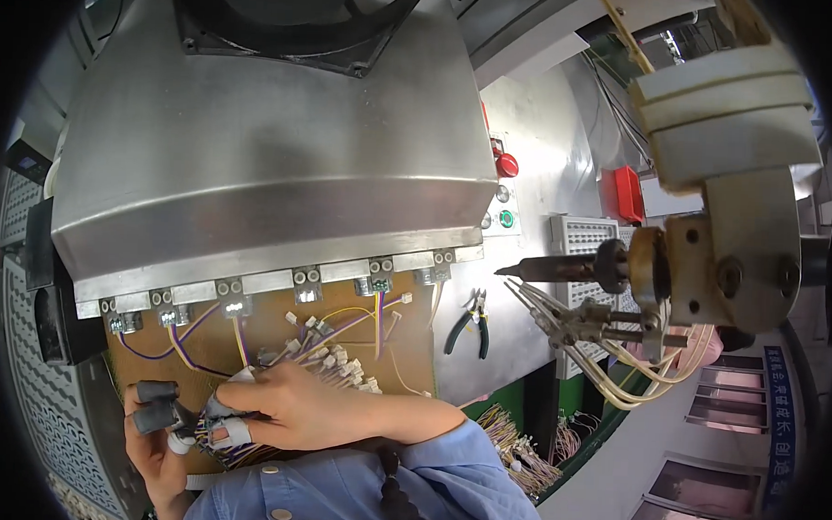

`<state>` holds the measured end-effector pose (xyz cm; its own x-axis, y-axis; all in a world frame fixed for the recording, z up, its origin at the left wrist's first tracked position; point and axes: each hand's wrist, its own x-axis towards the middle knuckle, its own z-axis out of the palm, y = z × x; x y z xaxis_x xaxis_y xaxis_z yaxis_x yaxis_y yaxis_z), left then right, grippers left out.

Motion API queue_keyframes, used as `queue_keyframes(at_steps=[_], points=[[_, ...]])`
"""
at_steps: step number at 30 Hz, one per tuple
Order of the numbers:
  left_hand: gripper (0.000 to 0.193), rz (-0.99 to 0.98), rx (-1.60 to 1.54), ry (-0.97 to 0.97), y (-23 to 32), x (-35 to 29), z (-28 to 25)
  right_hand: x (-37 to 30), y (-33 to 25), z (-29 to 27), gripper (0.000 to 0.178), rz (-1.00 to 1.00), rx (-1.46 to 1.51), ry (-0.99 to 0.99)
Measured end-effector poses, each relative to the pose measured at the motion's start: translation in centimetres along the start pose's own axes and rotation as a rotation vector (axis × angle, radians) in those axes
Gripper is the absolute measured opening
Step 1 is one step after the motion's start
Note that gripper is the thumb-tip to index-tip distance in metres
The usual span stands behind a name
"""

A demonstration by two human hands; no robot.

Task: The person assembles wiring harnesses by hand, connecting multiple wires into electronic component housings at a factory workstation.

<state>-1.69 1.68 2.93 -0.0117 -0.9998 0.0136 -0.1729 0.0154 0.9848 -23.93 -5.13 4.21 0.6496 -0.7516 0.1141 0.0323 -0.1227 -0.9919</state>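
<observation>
My left hand (156, 443), with grey covers on its fingers, is at the lower left, its fingers bent around a wire bundle. My right hand (287, 407) reaches across from the right, its taped fingers pinched close to the left fingertips. Both are closed on purple and yellow wires (235, 454), partly hidden under the right hand. Just beyond the right hand lies a pile of wires with white connectors (343, 367) on a brown board (413, 352). Wires hang from several clamps (307, 284) along the front edge of a metal housing.
The metal housing (283, 127) fills the far side. Green-handled cutters (470, 326) lie right of the board. A soldering iron (562, 268) and thin tubes project from the right. Red and green buttons (506, 192) sit beyond; a green bin (512, 405) holds wire bundles at lower right.
</observation>
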Motion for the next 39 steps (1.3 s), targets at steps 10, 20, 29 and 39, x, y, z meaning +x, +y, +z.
queue_keyframes(at_steps=[10, 20, 29, 39], points=[[0.021, 0.083, 0.002, -0.045, 1.0, 0.2, 1.2, 0.8, -0.4, 1.5, 0.015, 0.066, -0.106, 0.048], [0.033, 0.05, -0.153, -0.165, 2.4, 1.0, 0.9, 0.0, -2.3, 0.8, 0.021, 0.109, -0.124, -0.006], [0.028, 0.338, 0.07, -0.126, 3.2, 0.6, -0.6, 0.2, -4.4, 1.3, 0.021, 0.39, -0.101, -0.184], [0.026, 0.471, 0.102, -0.156, 4.0, 2.2, 0.3, 0.0, -1.9, 0.7, 0.014, 0.367, 0.327, -0.202]])
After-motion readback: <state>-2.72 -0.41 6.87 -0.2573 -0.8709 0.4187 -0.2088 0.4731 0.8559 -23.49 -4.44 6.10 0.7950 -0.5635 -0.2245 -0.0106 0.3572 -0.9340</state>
